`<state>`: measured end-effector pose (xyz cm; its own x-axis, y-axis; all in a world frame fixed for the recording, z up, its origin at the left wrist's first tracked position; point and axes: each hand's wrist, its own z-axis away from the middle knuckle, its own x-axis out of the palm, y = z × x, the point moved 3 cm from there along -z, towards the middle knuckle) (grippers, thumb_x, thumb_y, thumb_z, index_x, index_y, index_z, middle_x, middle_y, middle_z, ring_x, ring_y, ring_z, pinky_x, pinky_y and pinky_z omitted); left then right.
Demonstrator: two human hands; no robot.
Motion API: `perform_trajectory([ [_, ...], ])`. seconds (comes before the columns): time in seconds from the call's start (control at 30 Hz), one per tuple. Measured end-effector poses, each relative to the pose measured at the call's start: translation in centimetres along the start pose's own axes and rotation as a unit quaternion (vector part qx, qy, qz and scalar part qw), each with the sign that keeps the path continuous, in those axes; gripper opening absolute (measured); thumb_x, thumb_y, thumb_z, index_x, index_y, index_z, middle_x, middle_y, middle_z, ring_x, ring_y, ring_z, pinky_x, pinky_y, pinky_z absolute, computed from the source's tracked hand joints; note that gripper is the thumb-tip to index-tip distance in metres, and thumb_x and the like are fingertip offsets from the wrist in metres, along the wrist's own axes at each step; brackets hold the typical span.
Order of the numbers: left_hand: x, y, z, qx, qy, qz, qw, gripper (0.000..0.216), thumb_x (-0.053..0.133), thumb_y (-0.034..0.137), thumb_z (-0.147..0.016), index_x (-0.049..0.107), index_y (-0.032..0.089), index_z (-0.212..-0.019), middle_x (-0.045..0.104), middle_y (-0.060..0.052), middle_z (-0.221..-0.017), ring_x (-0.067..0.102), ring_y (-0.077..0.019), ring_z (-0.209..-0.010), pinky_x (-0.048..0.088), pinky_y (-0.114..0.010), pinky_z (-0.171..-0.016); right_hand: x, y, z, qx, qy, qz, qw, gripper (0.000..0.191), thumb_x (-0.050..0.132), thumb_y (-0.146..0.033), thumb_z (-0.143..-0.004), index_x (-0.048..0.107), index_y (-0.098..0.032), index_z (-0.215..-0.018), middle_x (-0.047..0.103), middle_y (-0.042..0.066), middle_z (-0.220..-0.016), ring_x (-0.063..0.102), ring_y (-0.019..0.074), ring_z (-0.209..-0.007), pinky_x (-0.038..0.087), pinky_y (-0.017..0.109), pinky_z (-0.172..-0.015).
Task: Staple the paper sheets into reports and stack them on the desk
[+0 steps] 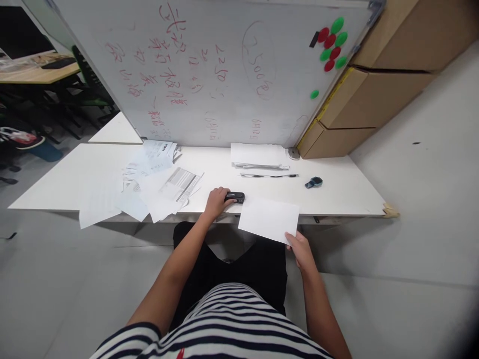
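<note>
My left hand (217, 202) is closed around the back end of a black stapler (235, 197) near the front edge of the white table (209, 164). My right hand (301, 251) pinches the lower right corner of a white sheet of paper (268, 219). The sheet reaches out over the table edge, and its upper left corner lies right by the stapler's front end. Whether that corner sits between the jaws I cannot tell. Farther back on the table are a stack of white papers (258, 154) and a thin dark strip-like thing (269, 175).
Loose printed papers (160, 184) spread over the table's left part, some overhanging the front edge. A dark blue watch-like object (313, 182) lies to the right. A whiteboard (232, 75) with red writing stands behind the table, beside stacked cardboard boxes (389, 94).
</note>
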<state>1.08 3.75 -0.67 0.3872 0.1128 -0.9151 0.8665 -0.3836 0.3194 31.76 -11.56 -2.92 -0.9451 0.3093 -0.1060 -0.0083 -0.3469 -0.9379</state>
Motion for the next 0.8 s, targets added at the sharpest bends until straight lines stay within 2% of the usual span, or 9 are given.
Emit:
perform_trajectory([
  [0.33,-0.3,0.3,0.1,0.004,0.003,0.016,1.0,0.045,0.057,0.055,-0.084,0.058,0.019,-0.111,0.06,-0.009,-0.099,0.054,-0.0255,-0.094,0.038,-0.036,-0.081,1.9,0.0,-0.3,0.011,-0.033,0.031,0.999,0.038,0.063,-0.04,-0.071,0.067,-0.016,-0.1,0.067,0.004,-0.079,0.054,0.015,-0.06,0.038,0.024,-0.046],
  [0.63,-0.3,0.3,0.0,0.011,0.002,0.025,1.0,0.044,0.061,0.053,-0.082,0.06,0.019,-0.11,0.062,-0.009,-0.097,0.055,-0.0251,-0.091,0.039,-0.035,-0.078,1.6,-0.1,-0.3,0.0,-0.027,0.048,0.998,0.041,0.063,-0.04,-0.07,0.068,-0.016,-0.102,0.07,0.005,-0.083,0.058,0.0174,-0.063,0.04,0.025,-0.047],
  [0.73,-0.8,0.6,0.0,-0.002,-0.028,0.029,0.999,0.042,0.061,0.051,-0.082,0.061,0.021,-0.111,0.062,-0.009,-0.099,0.055,-0.0259,-0.094,0.039,-0.038,-0.084,1.5,-0.3,-0.3,0.003,-0.026,0.065,0.998,0.043,0.063,-0.04,-0.07,0.067,-0.016,-0.105,0.07,0.006,-0.086,0.059,0.0187,-0.067,0.042,0.025,-0.049],
  [0.8,-1.5,0.9,0.1,-0.015,-0.049,0.031,0.998,0.043,0.061,0.053,-0.081,0.061,0.023,-0.112,0.062,-0.008,-0.103,0.055,-0.0273,-0.1,0.034,-0.045,-0.096,1.4,-0.4,-0.3,-0.001,-0.019,0.076,0.997,0.044,0.062,-0.041,-0.07,0.066,-0.016,-0.106,0.07,0.006,-0.088,0.06,0.0196,-0.07,0.043,0.026,-0.05],
])
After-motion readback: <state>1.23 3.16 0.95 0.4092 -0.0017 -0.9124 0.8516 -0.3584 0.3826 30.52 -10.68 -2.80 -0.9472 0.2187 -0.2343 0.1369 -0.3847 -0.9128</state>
